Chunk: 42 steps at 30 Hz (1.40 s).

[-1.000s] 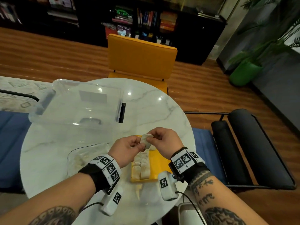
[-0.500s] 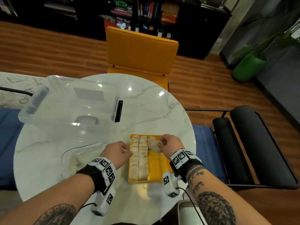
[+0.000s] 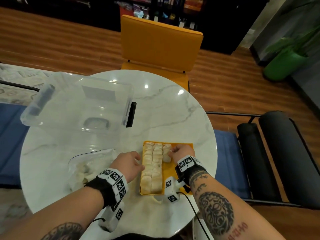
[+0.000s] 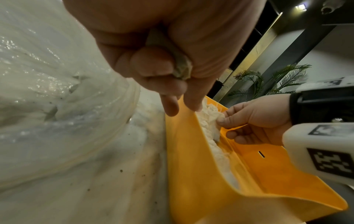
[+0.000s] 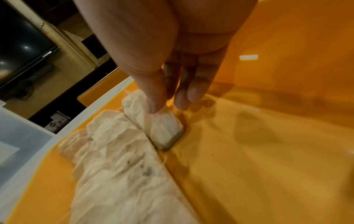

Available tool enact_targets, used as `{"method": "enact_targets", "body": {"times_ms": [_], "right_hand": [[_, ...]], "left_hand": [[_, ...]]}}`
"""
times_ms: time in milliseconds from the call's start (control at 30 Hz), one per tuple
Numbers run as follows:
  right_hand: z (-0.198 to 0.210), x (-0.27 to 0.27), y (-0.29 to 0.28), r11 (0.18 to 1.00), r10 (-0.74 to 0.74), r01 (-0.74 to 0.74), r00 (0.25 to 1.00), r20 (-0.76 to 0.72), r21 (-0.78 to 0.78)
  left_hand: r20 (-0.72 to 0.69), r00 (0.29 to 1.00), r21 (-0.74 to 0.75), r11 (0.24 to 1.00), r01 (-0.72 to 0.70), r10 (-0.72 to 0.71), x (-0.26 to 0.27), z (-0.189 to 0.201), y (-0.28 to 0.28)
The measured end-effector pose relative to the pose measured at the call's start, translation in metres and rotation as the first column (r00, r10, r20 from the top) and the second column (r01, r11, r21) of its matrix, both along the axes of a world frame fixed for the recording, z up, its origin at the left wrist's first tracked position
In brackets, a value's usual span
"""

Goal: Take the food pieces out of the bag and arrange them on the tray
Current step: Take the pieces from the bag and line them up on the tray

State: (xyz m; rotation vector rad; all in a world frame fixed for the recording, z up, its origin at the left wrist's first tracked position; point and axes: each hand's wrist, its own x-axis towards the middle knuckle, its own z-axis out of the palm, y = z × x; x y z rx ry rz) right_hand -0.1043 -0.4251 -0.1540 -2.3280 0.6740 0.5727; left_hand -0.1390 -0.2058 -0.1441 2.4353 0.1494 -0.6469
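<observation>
A yellow tray (image 3: 180, 172) lies on the white marble table (image 3: 164, 110), holding two full rows of pale food pieces (image 3: 153, 167). My right hand (image 3: 170, 154) pinches a further food piece (image 5: 162, 128) and sets it down in a third row, just behind the one at the tray's far end. To the tray's left, my left hand (image 3: 138, 163) keeps a small food piece (image 4: 181, 66) tucked in its curled fingers, with its fingertips (image 4: 193, 106) at the tray's rim. Left of that hand lies the clear bag (image 3: 90, 167) with more pieces inside.
A clear plastic bin (image 3: 78, 104) stands at the table's far left, with a black flat object (image 3: 132, 115) against its right side. An orange chair (image 3: 161, 42) faces me across the table. A black chair (image 3: 277, 153) is on the right, and the table's edge runs close to the tray.
Both hands held one piece together above the tray. They have since parted: the right hand lowered its piece into the third row, and the left hand sank beside the tray's left edge.
</observation>
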Motion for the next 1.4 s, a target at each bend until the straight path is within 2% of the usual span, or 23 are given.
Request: {"method": "enact_targets", "body": {"times_ms": [367,533,600,667,767,833,900,1033,1167,1267,1400], "right_hand": [[-0.008,0.0,0.004,0.992,-0.126,0.125,0.992,0.03,0.018],[0.005,-0.005,0.002,0.99,-0.139,0.139,0.987,0.077,0.013],[0.014,-0.008,0.007,0.994,-0.1,0.092,0.986,0.137,0.064],[0.024,-0.014,0.017,0.981,-0.036,-0.004,0.978,0.206,0.193],[0.048,-0.029,0.039,0.92,0.15,-0.236,0.95,0.274,0.314],[0.061,-0.038,0.053,0.883,0.291,-0.38,0.904,0.314,0.277],[0.068,-0.045,0.061,0.87,0.352,-0.444,0.863,0.361,0.213],[0.074,-0.054,0.063,0.892,0.267,-0.386,0.87,0.414,0.235],[0.082,-0.054,0.056,0.914,0.185,-0.316,0.883,0.431,0.254],[0.09,-0.047,0.042,0.935,0.098,-0.236,0.891,0.444,0.267],[0.104,-0.042,0.029,0.945,0.113,-0.248,0.86,0.497,0.214]], "left_hand": [[-0.002,1.0,-0.002,1.0,0.016,-0.016,0.001,0.004,0.001],[0.063,0.997,-0.029,0.999,-0.043,0.044,0.002,0.015,0.001],[0.08,0.994,-0.08,0.994,-0.067,0.074,0.004,0.02,0.0],[0.063,0.989,-0.194,0.974,-0.12,0.135,0.006,0.028,-0.003],[-0.086,0.96,-0.357,0.892,-0.278,0.265,0.006,0.044,-0.012],[-0.179,0.937,-0.395,0.85,-0.349,0.301,0.006,0.053,-0.018],[-0.217,0.928,-0.436,0.82,-0.371,0.304,0.005,0.061,-0.023],[-0.226,0.936,-0.506,0.788,-0.351,0.271,0.002,0.067,-0.026],[-0.176,0.962,-0.549,0.79,-0.273,0.21,-0.001,0.074,-0.022],[-0.139,0.975,-0.668,0.711,-0.222,0.174,-0.007,0.078,-0.02],[-0.05,0.992,-0.68,0.724,-0.119,0.115,-0.012,0.073,-0.014]]}}
